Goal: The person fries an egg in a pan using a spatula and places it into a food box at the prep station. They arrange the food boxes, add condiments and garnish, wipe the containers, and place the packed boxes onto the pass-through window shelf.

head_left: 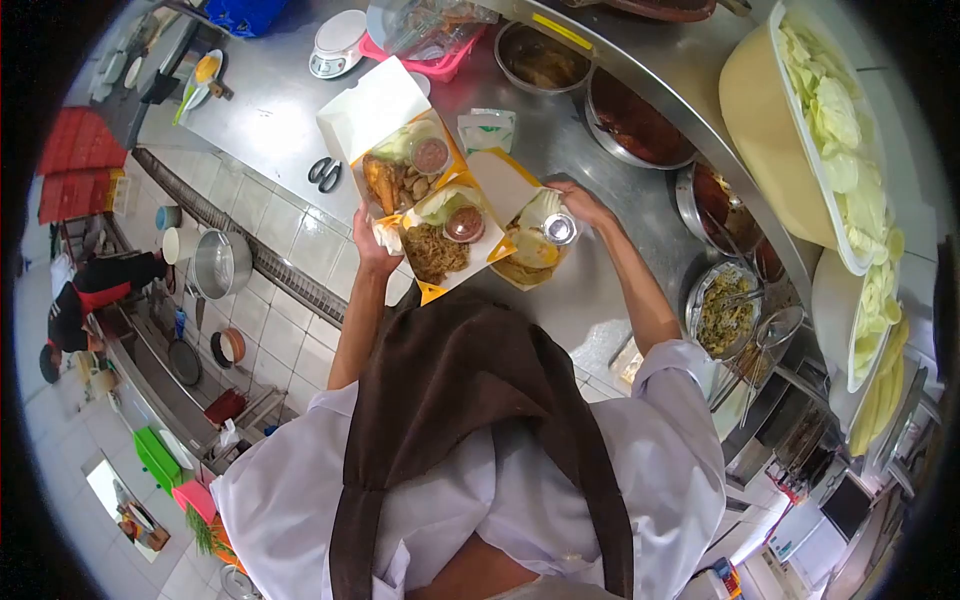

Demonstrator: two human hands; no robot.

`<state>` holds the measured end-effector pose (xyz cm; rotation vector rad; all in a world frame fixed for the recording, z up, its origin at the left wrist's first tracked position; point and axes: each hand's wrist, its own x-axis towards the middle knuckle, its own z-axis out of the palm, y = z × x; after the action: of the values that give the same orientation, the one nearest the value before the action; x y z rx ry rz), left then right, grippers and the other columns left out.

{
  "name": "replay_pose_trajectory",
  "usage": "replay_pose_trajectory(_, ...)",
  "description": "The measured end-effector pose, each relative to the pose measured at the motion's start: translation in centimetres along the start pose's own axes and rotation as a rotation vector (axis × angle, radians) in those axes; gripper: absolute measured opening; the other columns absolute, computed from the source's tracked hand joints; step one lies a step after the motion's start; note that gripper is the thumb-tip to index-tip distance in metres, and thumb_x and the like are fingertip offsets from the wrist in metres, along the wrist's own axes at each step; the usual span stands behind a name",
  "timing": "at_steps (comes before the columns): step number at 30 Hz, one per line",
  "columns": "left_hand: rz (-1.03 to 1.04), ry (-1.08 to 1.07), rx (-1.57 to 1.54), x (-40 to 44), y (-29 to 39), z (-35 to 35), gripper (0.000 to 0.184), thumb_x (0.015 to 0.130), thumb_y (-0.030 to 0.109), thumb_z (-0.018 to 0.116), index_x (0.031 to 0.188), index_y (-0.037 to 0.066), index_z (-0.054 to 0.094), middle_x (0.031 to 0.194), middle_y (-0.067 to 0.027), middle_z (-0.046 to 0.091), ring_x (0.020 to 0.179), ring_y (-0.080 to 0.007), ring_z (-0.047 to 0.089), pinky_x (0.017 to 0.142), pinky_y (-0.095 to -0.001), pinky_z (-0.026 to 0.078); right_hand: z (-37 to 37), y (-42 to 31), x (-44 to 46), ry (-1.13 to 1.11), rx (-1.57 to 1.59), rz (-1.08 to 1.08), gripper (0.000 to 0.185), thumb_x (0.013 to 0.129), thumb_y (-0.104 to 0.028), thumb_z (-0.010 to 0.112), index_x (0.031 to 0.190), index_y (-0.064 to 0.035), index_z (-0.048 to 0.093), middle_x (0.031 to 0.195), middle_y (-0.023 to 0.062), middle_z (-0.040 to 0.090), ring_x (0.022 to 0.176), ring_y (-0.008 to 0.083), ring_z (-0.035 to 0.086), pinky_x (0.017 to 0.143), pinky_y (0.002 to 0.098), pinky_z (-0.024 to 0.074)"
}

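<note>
A commercial-style kitchen: a person in a brown apron is handling open meal boxes at a steel counter, metal bowls of prepared food are lining one side, pale cut leaves are filling a tub, and a white-tiled floor is showing below.

left fingers partly hidden, blue item cropped
</note>
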<state>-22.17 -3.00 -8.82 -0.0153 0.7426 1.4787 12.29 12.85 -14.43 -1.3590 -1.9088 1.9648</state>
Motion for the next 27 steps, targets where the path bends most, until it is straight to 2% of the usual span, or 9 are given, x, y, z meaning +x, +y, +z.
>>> replay_pose_trajectory(1,-0.004,-0.002,0.002,-0.1,0.0,0.0,0.061,0.088,0.05,0.039,0.127,0.004,0.043,0.121,-0.0152,0.053,0.108,-0.0308,0.053,0.096,-0.0446,0.04,-0.1,0.9,0.3,0.004,0.003,0.001,0.033,0.083,-0.006,0.051,0.114,-0.0002,0.059,0.111,0.0065,0.062,0.103,0.0176,0.054,0.092,0.0281,0.0397)
replay_pose_trajectory(3,0.03,0.045,0.029,-0.3,0.1,0.0,0.062,0.088,0.05,0.039,0.128,0.003,0.043,0.121,-0.0153,0.053,0.108,-0.0309,0.053,0.096,-0.0448,0.04,-0.2,3.0,1.4,0.0,0.224,0.018,0.037,0.082,-0.003,0.05,0.118,-0.0004,0.056,0.115,0.0063,0.06,0.105,0.0169,0.053,0.094,0.0273,0.0384)
replay_pose_trajectory(7,0.022,0.016,0.017,-0.6,0.3,0.2,0.062,0.088,0.051,0.038,0.127,0.003,0.043,0.122,-0.0154,0.053,0.108,-0.0313,0.053,0.096,-0.045,0.04,-0.3,4.4,1.5,-0.026,0.318,0.011,0.043,0.081,0.0,0.047,0.123,0.0023,0.051,0.119,0.008,0.058,0.108,0.0162,0.051,0.096,0.0271,0.0366)
replay_pose_trajectory(9,0.025,0.002,-0.019,-0.8,0.4,0.6,0.061,0.088,0.05,0.038,0.127,0.003,0.044,0.121,-0.0153,0.053,0.108,-0.0314,0.053,0.096,-0.0451,0.04,0.2,4.0,0.6,0.04,0.491,0.032,0.046,0.08,0.002,0.046,0.126,0.0049,0.047,0.12,0.0106,0.056,0.108,0.0177,0.053,0.096,0.0278,0.0388)
replay_pose_trajectory(13,0.001,-0.042,-0.008,-0.5,0.9,-0.5,0.06,0.089,0.049,0.037,0.126,0.003,0.046,0.12,-0.0145,0.054,0.107,-0.0303,0.054,0.094,-0.0444,0.041,1.0,0.8,-2.7,0.085,0.667,0.058,0.047,0.079,0.004,0.046,0.126,0.0044,0.046,0.121,0.0122,0.055,0.107,0.0197,0.055,0.095,0.0294,0.0424)
replay_pose_trajectory(15,-0.015,-0.101,0.021,-0.5,1.3,-0.9,0.059,0.089,0.05,0.037,0.125,0.004,0.047,0.119,-0.0134,0.055,0.105,-0.029,0.055,0.093,-0.0434,0.043,1.4,0.9,-3.6,0.157,0.81,0.042,0.047,0.08,0.004,0.045,0.127,0.0032,0.046,0.122,0.0126,0.054,0.105,0.021,0.057,0.093,0.0316,0.0456)
replay_pose_trajectory(21,-0.061,-0.178,0.1,-0.5,2.4,0.7,0.057,0.091,0.048,0.036,0.127,0.005,0.045,0.122,-0.0101,0.054,0.108,-0.0276,0.053,0.094,-0.0418,0.042,3.1,3.8,-6.9,0.271,1.058,-0.083,0.05,0.079,0.007,0.044,0.129,0.0022,0.043,0.12,0.0135,0.055,0.106,0.021,0.057,0.093,0.0334,0.0461)
replay_pose_trajectory(23,-0.044,-0.156,0.158,-0.6,2.8,1.7,0.062,0.088,0.052,0.038,0.128,0.006,0.044,0.125,-0.012,0.052,0.112,-0.0285,0.051,0.097,-0.0431,0.04,4.4,3.6,-9.2,0.369,1.05,-0.081,0.05,0.079,0.008,0.044,0.129,0.0019,0.043,0.119,0.0133,0.055,0.105,0.0209,0.057,0.091,0.0329,0.0471)
replay_pose_trajectory(27,-0.139,-0.161,0.212,-0.2,3.5,2.7,0.063,0.088,0.053,0.038,0.129,0.006,0.044,0.125,-0.0123,0.051,0.113,-0.0289,0.05,0.098,-0.0424,0.038,7.3,4.6,-13.3,0.535,1.048,-0.107,0.052,0.078,0.011,0.042,0.129,0.0015,0.043,0.117,0.0134,0.057,0.1,0.0206,0.06,0.088,0.031,0.0493)
